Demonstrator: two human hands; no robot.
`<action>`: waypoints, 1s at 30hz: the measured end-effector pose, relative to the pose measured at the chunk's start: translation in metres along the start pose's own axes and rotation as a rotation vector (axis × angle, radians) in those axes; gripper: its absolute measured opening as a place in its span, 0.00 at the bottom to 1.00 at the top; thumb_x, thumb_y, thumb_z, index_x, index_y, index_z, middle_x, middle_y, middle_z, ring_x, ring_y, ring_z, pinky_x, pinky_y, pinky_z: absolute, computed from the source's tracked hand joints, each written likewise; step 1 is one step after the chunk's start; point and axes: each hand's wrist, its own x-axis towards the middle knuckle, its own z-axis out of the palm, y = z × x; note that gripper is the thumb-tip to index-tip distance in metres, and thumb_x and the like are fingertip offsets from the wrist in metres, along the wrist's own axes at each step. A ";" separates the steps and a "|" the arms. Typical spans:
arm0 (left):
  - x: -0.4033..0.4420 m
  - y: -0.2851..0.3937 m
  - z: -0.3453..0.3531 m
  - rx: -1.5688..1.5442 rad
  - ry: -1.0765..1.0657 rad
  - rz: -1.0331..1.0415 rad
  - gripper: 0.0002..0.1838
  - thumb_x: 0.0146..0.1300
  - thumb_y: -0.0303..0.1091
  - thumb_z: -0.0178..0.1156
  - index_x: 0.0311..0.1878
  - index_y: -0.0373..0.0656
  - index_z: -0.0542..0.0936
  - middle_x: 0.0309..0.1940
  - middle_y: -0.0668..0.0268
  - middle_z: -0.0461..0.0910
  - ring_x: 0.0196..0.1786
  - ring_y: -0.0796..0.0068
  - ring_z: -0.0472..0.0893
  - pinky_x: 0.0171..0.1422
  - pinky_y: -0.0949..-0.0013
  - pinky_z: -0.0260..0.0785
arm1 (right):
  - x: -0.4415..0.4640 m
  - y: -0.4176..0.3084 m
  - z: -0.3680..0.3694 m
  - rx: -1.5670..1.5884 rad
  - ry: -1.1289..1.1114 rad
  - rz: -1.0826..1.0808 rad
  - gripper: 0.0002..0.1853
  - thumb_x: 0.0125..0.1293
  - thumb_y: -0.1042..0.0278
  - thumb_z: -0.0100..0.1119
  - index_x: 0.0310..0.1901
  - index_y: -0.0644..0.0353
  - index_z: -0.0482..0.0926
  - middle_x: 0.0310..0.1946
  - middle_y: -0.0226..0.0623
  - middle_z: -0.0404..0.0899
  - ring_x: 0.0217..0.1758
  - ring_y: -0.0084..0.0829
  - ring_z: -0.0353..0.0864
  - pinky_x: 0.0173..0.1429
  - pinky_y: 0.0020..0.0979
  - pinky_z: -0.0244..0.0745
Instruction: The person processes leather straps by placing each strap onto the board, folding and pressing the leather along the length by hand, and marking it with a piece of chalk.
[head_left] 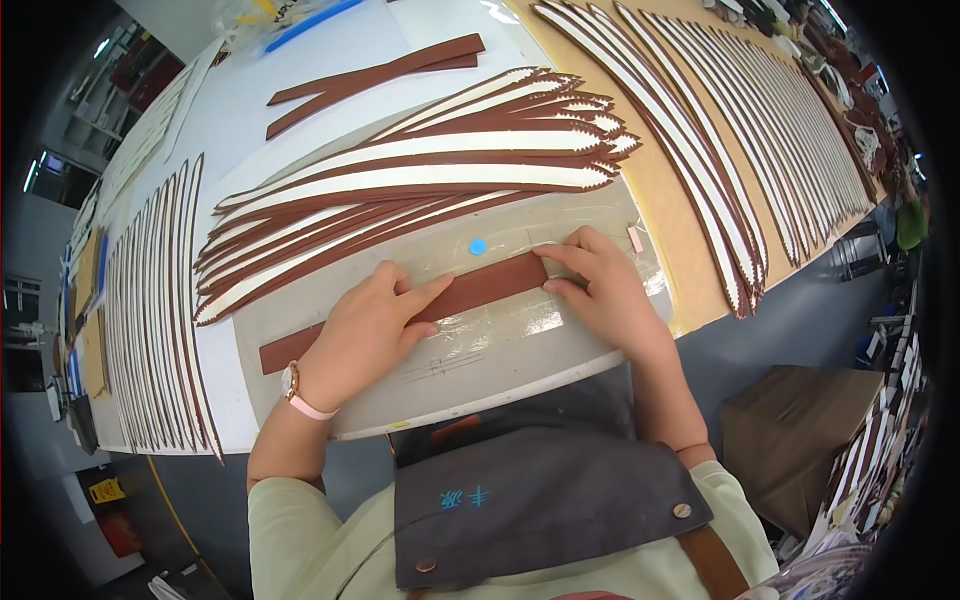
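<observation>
The brown strip lies flat on the grey board, with bare board between it and the near edge; on the far side, the pile of brown-and-white strips leaves a narrower gap. The left hand is partly open, index finger and thumb on the strip; the right hand is partly open, finger and thumb apart at its right end. Counted: one blue disc, two crossed brown strips farther off; the pile overlaps too much to count
</observation>
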 end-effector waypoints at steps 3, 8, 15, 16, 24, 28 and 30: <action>-0.001 -0.002 -0.001 0.002 -0.002 -0.001 0.31 0.62 0.37 0.72 0.71 0.57 0.80 0.45 0.60 0.71 0.44 0.61 0.77 0.52 0.61 0.74 | 0.001 -0.002 -0.001 -0.009 -0.008 -0.010 0.20 0.60 0.72 0.72 0.56 0.55 0.84 0.41 0.38 0.76 0.48 0.42 0.78 0.51 0.41 0.75; 0.000 -0.003 0.000 0.019 0.006 0.007 0.31 0.61 0.36 0.72 0.70 0.57 0.80 0.44 0.60 0.70 0.45 0.61 0.77 0.52 0.62 0.74 | 0.001 0.002 -0.001 -0.011 0.005 -0.046 0.22 0.60 0.74 0.72 0.57 0.54 0.84 0.41 0.37 0.75 0.44 0.40 0.78 0.49 0.39 0.74; 0.001 -0.003 -0.001 0.027 0.011 0.003 0.32 0.60 0.35 0.72 0.70 0.56 0.80 0.44 0.60 0.70 0.45 0.61 0.76 0.52 0.62 0.73 | 0.002 0.002 0.001 -0.047 0.002 -0.039 0.18 0.62 0.71 0.70 0.55 0.52 0.84 0.44 0.37 0.77 0.51 0.44 0.79 0.55 0.42 0.76; 0.001 -0.003 0.000 0.029 0.014 0.003 0.32 0.60 0.35 0.73 0.70 0.56 0.80 0.44 0.60 0.70 0.45 0.61 0.76 0.52 0.61 0.73 | 0.001 0.002 0.001 -0.052 0.003 -0.038 0.18 0.62 0.71 0.70 0.55 0.52 0.84 0.44 0.37 0.77 0.52 0.43 0.79 0.55 0.42 0.76; 0.001 -0.002 0.001 0.035 0.026 0.011 0.32 0.60 0.34 0.73 0.70 0.55 0.80 0.44 0.61 0.70 0.45 0.61 0.76 0.51 0.62 0.73 | 0.001 0.002 0.001 -0.059 -0.002 -0.037 0.17 0.63 0.71 0.69 0.54 0.52 0.84 0.45 0.37 0.77 0.52 0.43 0.80 0.55 0.42 0.76; 0.000 -0.002 0.001 0.034 0.028 0.014 0.32 0.61 0.34 0.72 0.70 0.56 0.80 0.44 0.61 0.70 0.45 0.61 0.76 0.51 0.62 0.73 | 0.001 0.001 0.001 -0.059 0.000 -0.036 0.17 0.63 0.72 0.68 0.55 0.53 0.84 0.45 0.37 0.77 0.52 0.43 0.79 0.55 0.42 0.76; 0.000 -0.002 0.000 0.032 0.028 0.015 0.31 0.61 0.34 0.72 0.70 0.56 0.80 0.44 0.61 0.70 0.45 0.61 0.76 0.51 0.62 0.73 | 0.002 0.000 0.001 -0.050 -0.008 -0.026 0.18 0.63 0.72 0.68 0.55 0.53 0.84 0.45 0.37 0.77 0.52 0.43 0.79 0.55 0.42 0.76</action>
